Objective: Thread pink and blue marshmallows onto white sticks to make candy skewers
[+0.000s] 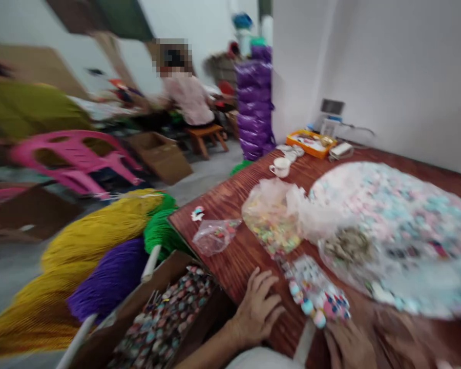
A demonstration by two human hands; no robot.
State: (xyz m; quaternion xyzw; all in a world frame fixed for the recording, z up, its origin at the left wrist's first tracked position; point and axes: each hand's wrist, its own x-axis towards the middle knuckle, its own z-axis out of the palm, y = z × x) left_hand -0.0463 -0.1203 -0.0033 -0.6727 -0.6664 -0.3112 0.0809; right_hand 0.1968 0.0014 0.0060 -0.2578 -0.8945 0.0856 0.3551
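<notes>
My left hand (259, 306) rests on the reddish-brown wooden table (230, 269) near its edge, fingers spread and holding nothing. Lower right, my right hand (349, 344) lies on the tabletop with its fingers stretched out, slightly blurred. Just beyond its fingertips is a row of round pastel beads (307, 306) in blue, pink and white. Pink and dark-blue small pieces (336, 306) lie beside the beads. A clear bag of small pieces (309, 271) touches that group. Farther off sits a clear bag of yellow and green bits (274, 233).
A large pile of pastel pieces (399, 205) covers the table's right side. A white cup (280, 167) and an orange tray (311, 143) stand at the back. Left of the table are a box of beads (169, 312), yellow cord bundles (96, 236) and a pink chair (77, 154). Two people sit beyond.
</notes>
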